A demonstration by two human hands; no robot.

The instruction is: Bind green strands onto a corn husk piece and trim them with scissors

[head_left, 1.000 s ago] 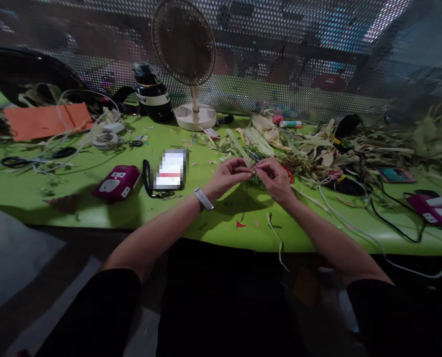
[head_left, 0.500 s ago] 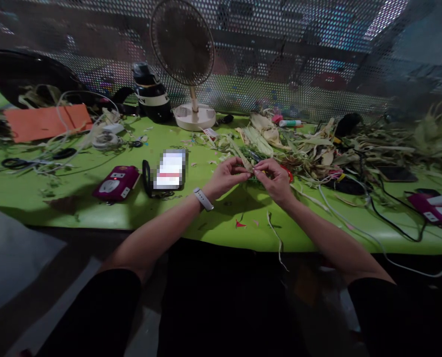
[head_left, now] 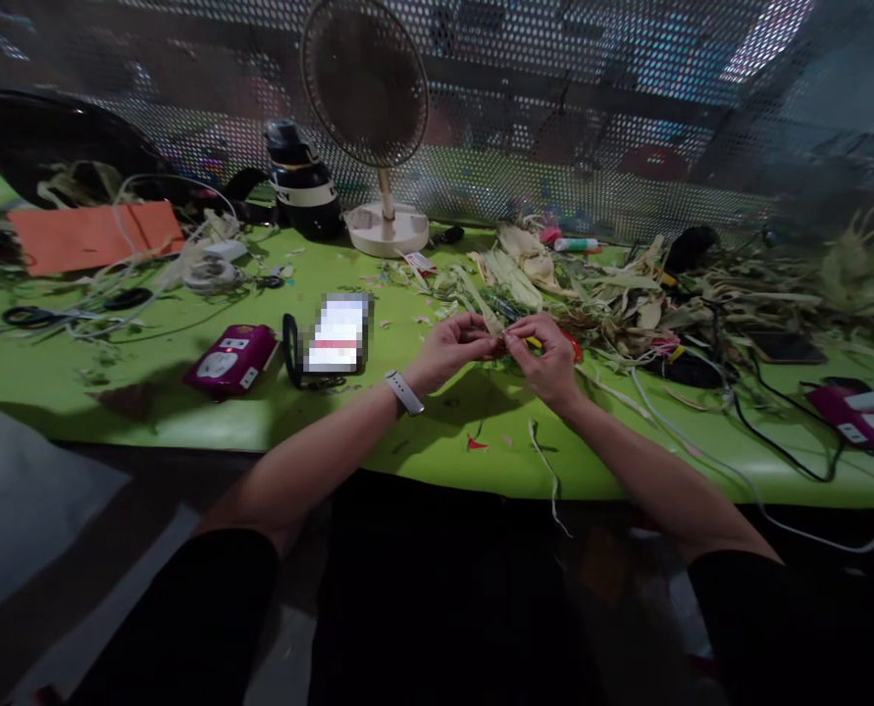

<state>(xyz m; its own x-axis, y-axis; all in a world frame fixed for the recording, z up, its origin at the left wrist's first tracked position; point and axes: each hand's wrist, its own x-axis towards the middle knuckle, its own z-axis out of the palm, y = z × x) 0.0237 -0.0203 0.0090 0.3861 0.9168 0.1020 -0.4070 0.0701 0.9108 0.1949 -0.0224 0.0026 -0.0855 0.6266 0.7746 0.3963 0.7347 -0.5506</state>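
Observation:
My left hand (head_left: 451, 355), with a pale watch band at its wrist, is closed in a pinch around the lower part of a pale green corn husk strip (head_left: 485, 309). The strip slants up and away from the fingers. Against its near end my right hand (head_left: 544, 363) has thumb and forefinger pinched together, almost touching the left fingertips. Whatever small part sits between the right fingertips is hidden. Just behind the hands lie larger corn husks (head_left: 514, 279), and a red handle-like ring (head_left: 573, 345) shows beside the right hand.
A heap of dried husks (head_left: 628, 294) spreads to the right with cables. A white desk fan (head_left: 386, 230), black bottle (head_left: 308, 196) and perforated metal screen (head_left: 525, 108) stand behind. Left are a lit phone (head_left: 335, 333), purple power socket (head_left: 231, 361), scissors (head_left: 39, 317) and orange sheet (head_left: 94, 238).
Both hands stay at nearly the same place, with the fingertips shifting slightly at the husk's near end. The camera view has moved a little. Nothing has been let go.

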